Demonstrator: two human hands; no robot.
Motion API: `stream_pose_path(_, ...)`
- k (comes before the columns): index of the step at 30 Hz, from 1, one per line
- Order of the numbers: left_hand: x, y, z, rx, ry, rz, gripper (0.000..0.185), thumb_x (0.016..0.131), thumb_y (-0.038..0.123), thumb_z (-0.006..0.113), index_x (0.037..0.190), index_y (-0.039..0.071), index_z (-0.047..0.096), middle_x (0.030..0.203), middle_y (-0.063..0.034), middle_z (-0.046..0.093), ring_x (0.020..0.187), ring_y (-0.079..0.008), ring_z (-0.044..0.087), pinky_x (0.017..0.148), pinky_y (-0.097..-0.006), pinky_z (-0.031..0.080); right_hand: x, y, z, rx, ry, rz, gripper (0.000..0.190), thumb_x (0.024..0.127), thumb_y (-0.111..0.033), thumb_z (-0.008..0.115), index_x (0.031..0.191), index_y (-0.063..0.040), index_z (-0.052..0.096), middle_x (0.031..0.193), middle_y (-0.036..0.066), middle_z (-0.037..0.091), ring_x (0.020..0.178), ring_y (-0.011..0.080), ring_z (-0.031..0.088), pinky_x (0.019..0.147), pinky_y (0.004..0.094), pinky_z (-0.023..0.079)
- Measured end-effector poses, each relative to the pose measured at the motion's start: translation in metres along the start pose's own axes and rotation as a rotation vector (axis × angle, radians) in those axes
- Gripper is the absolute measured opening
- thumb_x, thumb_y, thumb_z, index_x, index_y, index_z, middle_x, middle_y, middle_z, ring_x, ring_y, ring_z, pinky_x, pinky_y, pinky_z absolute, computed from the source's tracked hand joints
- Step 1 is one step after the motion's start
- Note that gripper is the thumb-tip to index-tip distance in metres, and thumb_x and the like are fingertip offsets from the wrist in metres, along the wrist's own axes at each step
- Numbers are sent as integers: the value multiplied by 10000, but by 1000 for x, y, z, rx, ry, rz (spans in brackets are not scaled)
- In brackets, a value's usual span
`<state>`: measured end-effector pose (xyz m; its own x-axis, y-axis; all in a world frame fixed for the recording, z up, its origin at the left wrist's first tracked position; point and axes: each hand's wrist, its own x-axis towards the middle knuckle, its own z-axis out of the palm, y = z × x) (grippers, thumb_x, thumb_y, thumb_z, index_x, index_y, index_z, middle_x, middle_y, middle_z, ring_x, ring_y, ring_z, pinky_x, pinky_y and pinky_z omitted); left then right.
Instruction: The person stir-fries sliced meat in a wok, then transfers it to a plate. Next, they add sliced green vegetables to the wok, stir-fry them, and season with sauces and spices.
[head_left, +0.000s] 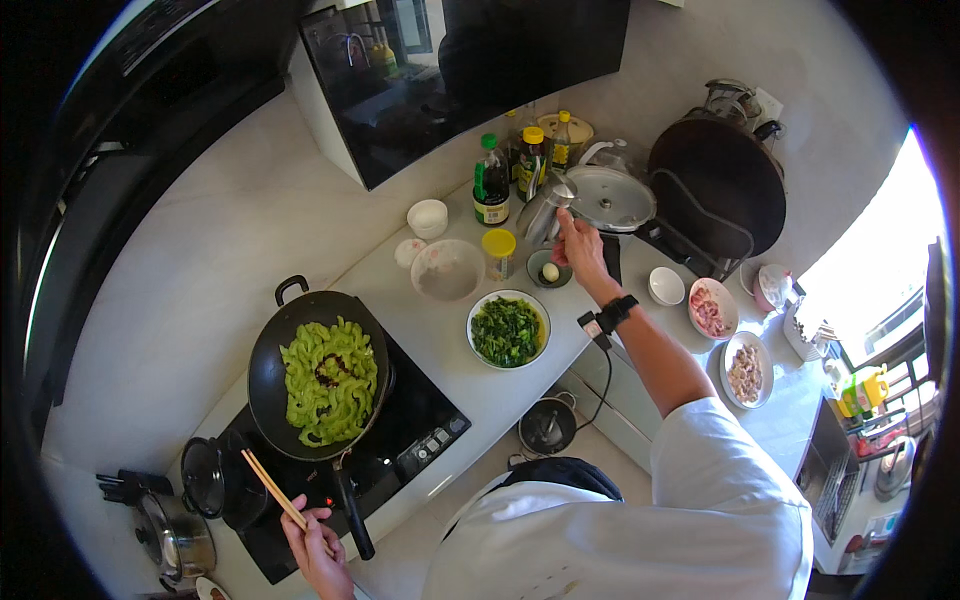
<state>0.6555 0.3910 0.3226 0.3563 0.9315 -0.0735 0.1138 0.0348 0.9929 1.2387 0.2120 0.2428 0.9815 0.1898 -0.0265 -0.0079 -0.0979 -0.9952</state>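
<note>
In my left hand is a pair of wooden chopsticks, tips pointing up-left beside a black lidded pot. A black frying pan rests on the induction cooktop, holding sliced green vegetables with a dark sauce in their middle. My right hand is stretched to the back of the counter, closed around a stainless steel pitcher that is tilted. Just below that hand sits a dark bowl with a pale egg-like item. A white bowl of chopped leafy greens stands nearer me.
Sauce bottles, a yellow-lidded jar and a glass bowl stand along the wall. A large wok leans at the back right. Bowls of raw meat are at right. The pan's handle juts over the front edge.
</note>
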Motion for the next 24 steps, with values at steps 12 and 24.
stream_pose_path(12, -13, -5, 53, 41, -90, -161, 315, 1081, 185, 482, 1370, 74, 538, 862, -38, 632, 544, -16, 421, 407, -178, 305, 127, 104, 46, 11, -99, 146, 514, 1007, -442, 636, 936, 65, 603, 758, 185, 636, 622, 317, 710, 572, 418, 631)
stream_pose_path(24, -21, -3, 84, 87, -183, -111, 278, 1098, 178, 468, 1319, 20, 527, 875, -104, 657, 702, -185, 659, 646, -310, 546, 135, 105, 61, 48, -128, 258, 387, 1026, -321, 630, 907, 46, 648, 836, 167, 677, 649, 293, 709, 589, 419, 623)
